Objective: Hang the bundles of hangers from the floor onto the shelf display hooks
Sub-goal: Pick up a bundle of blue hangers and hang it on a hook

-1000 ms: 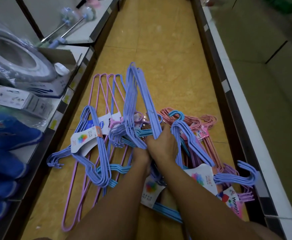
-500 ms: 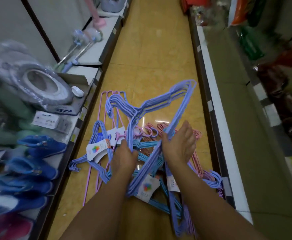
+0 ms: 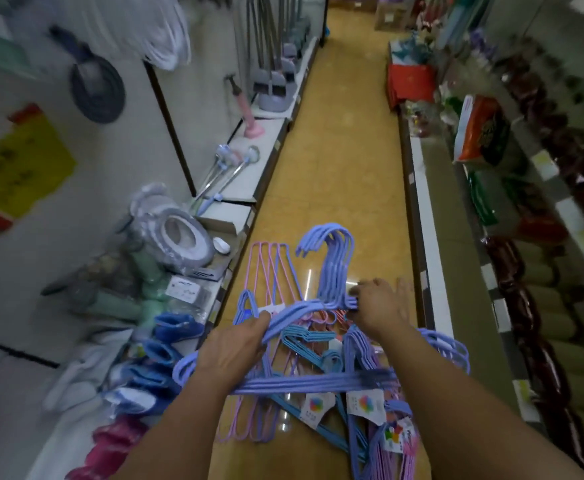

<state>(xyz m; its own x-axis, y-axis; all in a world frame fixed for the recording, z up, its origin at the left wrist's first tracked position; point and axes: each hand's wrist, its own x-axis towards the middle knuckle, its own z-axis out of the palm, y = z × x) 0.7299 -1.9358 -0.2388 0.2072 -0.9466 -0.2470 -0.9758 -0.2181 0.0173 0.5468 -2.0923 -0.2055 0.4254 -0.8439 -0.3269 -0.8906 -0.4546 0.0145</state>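
The person held one bundle of lilac-blue hangers (image 3: 318,306) raised above the heap of hanger bundles (image 3: 321,344) left on the yellow floor (image 3: 339,188), and every place here is taken from that raised bundle. The left hand (image 3: 235,348) gripped its left shoulder, fingers curled round the wires. The right hand (image 3: 377,308) pinched the neck just under the hooks (image 3: 332,244) with thumb and first fingers, while its remaining fingers stood spread. Two grips apart like this probably kept the loose wires together as one flat pack and left the hooks free and upright, pointing away from the person, ready to slip over a peg.

Below the bundle lay the heap, pink, teal and lilac, paper labels (image 3: 366,403) showing toward the person. To the bundle's left ran a low shelf (image 3: 238,202) with a boxed toilet seat (image 3: 183,237) and blue slippers (image 3: 176,327); behind that, a white back panel (image 3: 117,188). Display hooks on it could not be made out through the blur. The bundle was not yet hung, so the lift was likely under way.
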